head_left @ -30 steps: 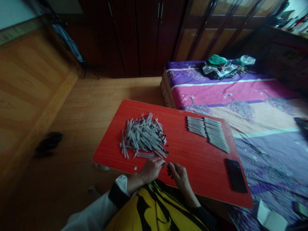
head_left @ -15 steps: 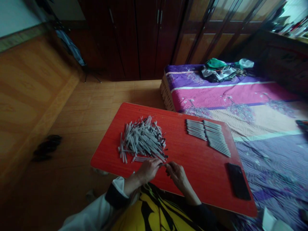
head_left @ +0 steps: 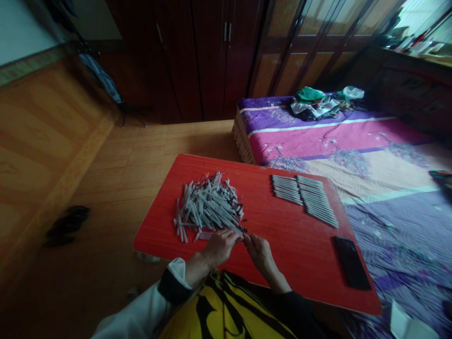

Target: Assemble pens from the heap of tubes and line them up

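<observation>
My left hand point(head_left: 221, 247) and my right hand point(head_left: 260, 252) meet over the near edge of a red table point(head_left: 275, 235). The fingers of both are pinched together on a small thin piece, which looks like a pen part; most of it is hidden by the fingertips. Just beyond my left hand lies a heaped pile of clear plastic pen barrels point(head_left: 208, 205) mixed with dark pieces. A few small black bits lie at the pile's right side. Farther right, slim pens with dark ends lie side by side in a left row point(head_left: 286, 189) and a longer right row point(head_left: 317, 201).
A black phone point(head_left: 351, 263) lies near the table's right edge. Past that edge stands a bed with a patterned cover point(head_left: 381, 226), clothes point(head_left: 314, 103) heaped on it. Dark shoes point(head_left: 68, 223) are on the floor at left. Wardrobes point(head_left: 212, 61) line the back.
My hands stay close together, with the fingertips slightly higher on the table and the right hand turned a little. The pile and the rows look the same; the view has shifted slightly.
</observation>
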A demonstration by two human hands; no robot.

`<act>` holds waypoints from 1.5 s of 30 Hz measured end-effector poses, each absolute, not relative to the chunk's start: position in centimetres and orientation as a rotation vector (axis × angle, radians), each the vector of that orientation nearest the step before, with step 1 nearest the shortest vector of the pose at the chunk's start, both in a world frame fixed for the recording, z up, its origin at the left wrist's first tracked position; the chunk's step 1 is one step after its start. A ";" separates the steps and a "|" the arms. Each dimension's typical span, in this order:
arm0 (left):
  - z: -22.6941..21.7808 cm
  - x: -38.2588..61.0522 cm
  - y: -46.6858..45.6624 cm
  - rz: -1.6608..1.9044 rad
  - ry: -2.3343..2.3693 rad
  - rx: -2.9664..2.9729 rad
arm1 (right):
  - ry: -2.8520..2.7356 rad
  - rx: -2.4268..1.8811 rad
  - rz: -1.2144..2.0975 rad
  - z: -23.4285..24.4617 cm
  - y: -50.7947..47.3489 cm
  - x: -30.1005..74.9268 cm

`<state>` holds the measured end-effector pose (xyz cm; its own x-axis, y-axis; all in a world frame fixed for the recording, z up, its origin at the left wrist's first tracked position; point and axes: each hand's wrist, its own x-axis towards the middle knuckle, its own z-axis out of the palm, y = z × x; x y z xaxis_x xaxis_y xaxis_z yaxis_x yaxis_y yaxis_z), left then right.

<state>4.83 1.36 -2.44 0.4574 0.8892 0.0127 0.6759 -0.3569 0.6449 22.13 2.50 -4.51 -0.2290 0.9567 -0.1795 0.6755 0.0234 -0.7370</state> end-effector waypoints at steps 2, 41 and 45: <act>-2.2 4.6 1.5 0.480 1.320 2.163 | -1.929 -1.637 1.084 -4.4 2.5 21.9; -0.6 -0.5 1.5 0.919 1.602 1.345 | -1.605 -2.236 1.129 -12.2 14.5 20.1; 0.1 -1.3 3.0 1.041 1.438 1.152 | -1.546 -2.185 1.167 -12.1 13.6 20.1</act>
